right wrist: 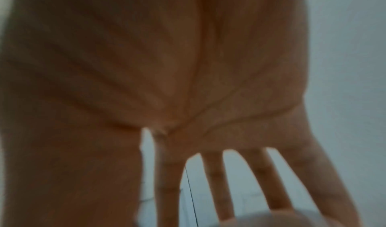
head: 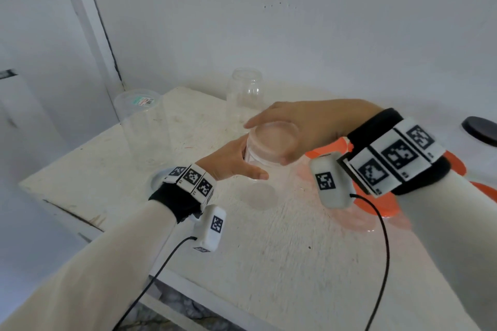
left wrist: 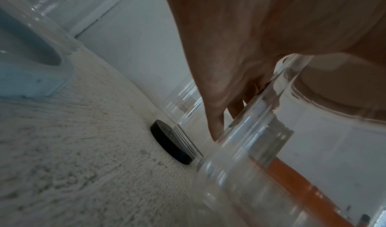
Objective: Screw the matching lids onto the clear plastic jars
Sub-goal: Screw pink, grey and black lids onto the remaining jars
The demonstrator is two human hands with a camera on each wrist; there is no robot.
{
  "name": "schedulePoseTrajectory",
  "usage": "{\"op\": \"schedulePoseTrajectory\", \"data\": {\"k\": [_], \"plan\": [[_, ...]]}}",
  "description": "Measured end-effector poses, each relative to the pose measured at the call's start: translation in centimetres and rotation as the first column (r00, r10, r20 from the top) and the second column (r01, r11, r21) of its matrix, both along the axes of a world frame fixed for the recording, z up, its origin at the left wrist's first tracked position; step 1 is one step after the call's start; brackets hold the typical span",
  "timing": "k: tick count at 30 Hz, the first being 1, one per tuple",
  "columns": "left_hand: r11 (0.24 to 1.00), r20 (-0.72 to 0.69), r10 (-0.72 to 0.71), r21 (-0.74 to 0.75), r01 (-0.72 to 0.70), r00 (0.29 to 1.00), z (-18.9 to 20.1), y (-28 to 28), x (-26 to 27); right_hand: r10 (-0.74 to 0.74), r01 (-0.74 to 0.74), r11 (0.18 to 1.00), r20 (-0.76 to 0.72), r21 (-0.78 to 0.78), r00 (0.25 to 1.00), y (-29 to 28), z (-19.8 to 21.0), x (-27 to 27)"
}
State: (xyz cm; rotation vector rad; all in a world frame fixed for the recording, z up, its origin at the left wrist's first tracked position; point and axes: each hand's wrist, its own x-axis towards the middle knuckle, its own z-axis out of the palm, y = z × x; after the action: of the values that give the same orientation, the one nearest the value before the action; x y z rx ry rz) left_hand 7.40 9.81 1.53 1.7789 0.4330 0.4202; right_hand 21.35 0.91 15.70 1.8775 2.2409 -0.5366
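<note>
A clear plastic jar (head: 265, 166) stands upright in the middle of the white table (head: 295, 250). My left hand (head: 242, 162) grips its side from the left, thumb on the near wall. The jar (left wrist: 282, 156) fills the left wrist view, with my left fingers (left wrist: 216, 115) pressed to it. A clear lid (head: 266, 146) sits on the jar's mouth. My right hand (head: 270, 140) arches over it, thumb on the near rim and fingers on the far rim. In the right wrist view the spread fingers (right wrist: 271, 189) reach down to the pale lid (right wrist: 271, 219).
A tall lidded clear jar (head: 145, 129) stands at the left and an open jar (head: 244, 91) at the back. Orange lids (head: 376, 207) lie under my right wrist. A black lid (head: 481, 129) lies far right, a clear lid (head: 262, 196) near the jar's front, and a white lid (head: 158, 177) by my left wrist.
</note>
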Motion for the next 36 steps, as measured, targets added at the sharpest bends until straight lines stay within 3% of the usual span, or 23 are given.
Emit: {"op": "schedulePoseTrajectory", "data": {"k": [4, 7, 10, 16, 24, 27, 30, 33, 36], "plan": [[1.000, -0.032, 0.013, 0.007, -0.013, 0.999, 0.2, -0.4, -0.1, -0.006, -0.011, 0.990, 0.124, 0.142, 0.992, 0.4, -0.8, -0.7], [1.000, -0.044, 0.026, -0.003, -0.026, 0.999, 0.5, -0.7, -0.3, 0.012, -0.034, 0.989, 0.156, 0.142, 0.988, 0.5, -0.5, -0.7], [1.000, -0.088, 0.027, 0.005, -0.027, 0.996, 0.7, -0.7, -0.4, 0.012, -0.027, 0.993, 0.126, 0.112, 0.992, 0.4, -0.7, -0.4], [0.992, -0.108, 0.122, 0.044, -0.118, 0.987, 0.8, -1.1, -0.5, -0.057, 0.045, 0.978, 0.051, 0.204, 0.997, 0.1, -1.7, -0.4], [0.987, -0.130, 0.146, 0.081, -0.136, 0.981, 1.2, -2.1, -1.2, -0.047, 0.048, 0.967, -0.012, 0.252, 0.999, -0.6, -3.1, 0.0], [0.955, -0.112, 0.285, 0.122, -0.271, 0.952, 1.5, -2.1, -3.4, -0.030, 0.048, 0.967, -0.075, 0.250, 0.997, -0.9, -3.1, 0.0], [0.807, 0.031, 0.461, 0.402, -0.434, 0.887, 2.7, -1.3, -6.7, 0.008, 0.010, 0.974, -0.077, 0.226, 0.997, -1.0, -3.3, -0.2], [0.531, 0.165, 0.555, 0.685, -0.500, 0.815, 3.8, 0.8, -10.3, 0.059, -0.052, 0.972, -0.026, 0.230, 0.998, -0.4, -4.0, -0.9], [0.288, 0.186, 0.613, 0.853, -0.435, 0.768, 4.1, 3.8, -12.9, 0.096, -0.083, 0.959, -0.033, 0.272, 0.995, 1.2, -4.7, -2.4]]}}
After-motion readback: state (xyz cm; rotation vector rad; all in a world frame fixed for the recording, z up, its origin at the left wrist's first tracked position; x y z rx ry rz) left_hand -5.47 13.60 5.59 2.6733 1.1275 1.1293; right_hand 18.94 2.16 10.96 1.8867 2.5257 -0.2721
